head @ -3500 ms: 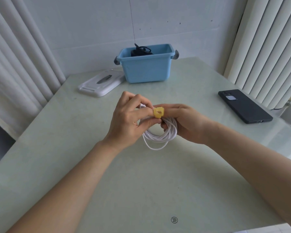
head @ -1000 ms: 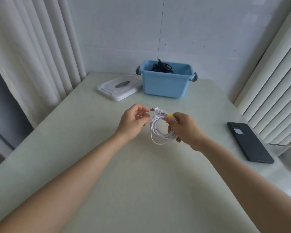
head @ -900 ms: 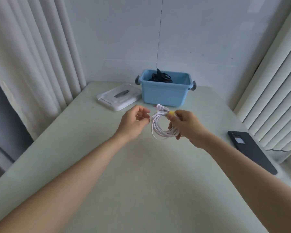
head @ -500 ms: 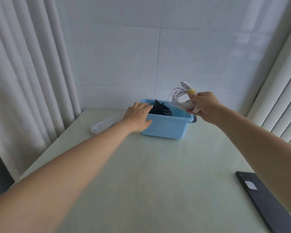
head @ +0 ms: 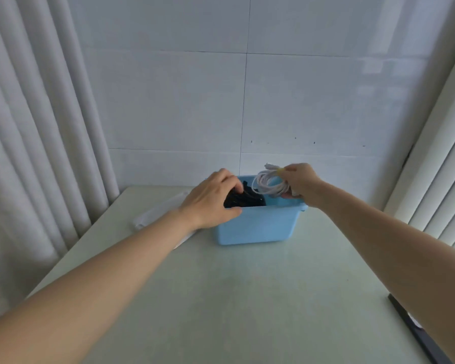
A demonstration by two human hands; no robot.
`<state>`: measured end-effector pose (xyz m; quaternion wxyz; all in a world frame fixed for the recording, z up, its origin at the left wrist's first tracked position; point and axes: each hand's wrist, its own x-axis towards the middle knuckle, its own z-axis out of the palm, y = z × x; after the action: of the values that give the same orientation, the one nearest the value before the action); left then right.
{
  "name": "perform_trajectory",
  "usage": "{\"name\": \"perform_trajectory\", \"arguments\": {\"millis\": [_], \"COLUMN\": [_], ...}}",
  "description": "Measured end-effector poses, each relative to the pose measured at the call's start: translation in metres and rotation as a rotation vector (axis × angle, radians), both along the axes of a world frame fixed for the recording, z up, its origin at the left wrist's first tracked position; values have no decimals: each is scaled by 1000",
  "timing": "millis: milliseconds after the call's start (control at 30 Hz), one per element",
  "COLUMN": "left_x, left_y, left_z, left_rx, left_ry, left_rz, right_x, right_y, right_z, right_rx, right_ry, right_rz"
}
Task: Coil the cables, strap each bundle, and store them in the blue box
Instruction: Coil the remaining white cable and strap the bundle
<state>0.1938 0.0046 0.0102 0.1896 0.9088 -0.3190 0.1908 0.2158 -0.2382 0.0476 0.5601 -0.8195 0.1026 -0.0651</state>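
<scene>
Head view: we're at the storing step. The right hand point(head: 300, 181) pinches the white cable point(head: 269, 187) at its yellow strap point(head: 280, 170), and the coil hangs over the open top of the blue box point(head: 258, 228), its lower loops about level with the rim. The box stands at twelve o'clock on the table point(head: 247, 298). The left hand point(head: 210, 202) clamps the box's near-left corner, thumb outside the wall and fingers curled over the rim onto the black cable point(head: 243, 201) already stored there. A white lid point(head: 155, 218) lies at the box's nine o'clock, and a dark phone point(head: 415, 329) peeks in at four o'clock.

By my read, the next move calls for lowering the coil into the free space at the box's three o'clock side, then letting go, with the left hand holding the black bundle aside.

Half a second ago the coil rode higher, above the right end of the box; it has since come down and in. Seconds back, both hands worked the strap at mid-table.
</scene>
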Motion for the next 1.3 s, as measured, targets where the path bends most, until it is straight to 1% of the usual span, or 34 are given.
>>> {"name": "perform_trajectory", "arguments": {"millis": [33, 100, 167, 233, 300, 367, 433, 500, 533, 600, 700, 767, 800, 833, 900, 967, 1033, 1133, 1200, 1233, 1300], "left_x": [2, 6, 11, 15, 18, 19, 17, 12, 9, 5, 1, -3, -5, -8, -12, -15, -17, -21, -23, -24, -26], "left_y": [-4, -15, -24, -27, -28, -27, -28, -27, -27, -27, -28, -28, -28, -28, -28, -27, -27, -26, -26, -26, -25], "left_z": [4, 5, -1, -9, -11, -9, -10, -12, -13, -17, -24, -30, -32, -34, -39, -43, -48, -52, -53, -54, -54], "left_rx": [56, 199, 317, 379, 392, 399, 413, 394, 382, 403, 460, 481, 486, 483, 471, 467, 462, 459, 458, 456, 443], "left_ry": [35, 121, 184, 180, 148, 157, 168, 171, 161, 112, 47, -6, -36, -60, -84, -111, -146, -172, -190, -200, -203], "left_rz": [2, 19, 56, 104, 121, 131, 128, 123, 118, 107, 102, 106, 104, 104, 99, 94, 95, 92, 84, 82, 83], "right_x": [0, 3, 7, 9, 8, 7, 7, 10, 11, 13, 15, 13, 12, 13, 12, 9, 5, 1, -2, -4, -17], "right_y": [-1, -8, -14, -19, -20, -17, -11, -3, 0, 2, -3, -5, -5, -4, 1, 8, 12, 16, 15, 14, 12], "right_z": [4, 12, 17, 17, 18, 15, 9, 0, -4, -9, -4, 3, 7, 10, 11, 6, -4, -3, 3, 6, 11], "right_rx": [-2, -72, -177, -286, -409, -539, -727, -974, -1027, -984, -760, -620, -602, -612, -696, -899, -1138, -1315, -1355, -1321, -1171], "right_ry": [-65, -160, -200, -200, -194, -208, -204, -129, -68, 48, 179, 209, 191, 166, 150, 168, 136, 69, 46, 4, -115], "right_rz": [-26, -63, -47, 12, 60, 99, 159, 265, 321, 421, 508, 505, 489, 467, 434, 439, 450, 449, 446, 436, 429]}}
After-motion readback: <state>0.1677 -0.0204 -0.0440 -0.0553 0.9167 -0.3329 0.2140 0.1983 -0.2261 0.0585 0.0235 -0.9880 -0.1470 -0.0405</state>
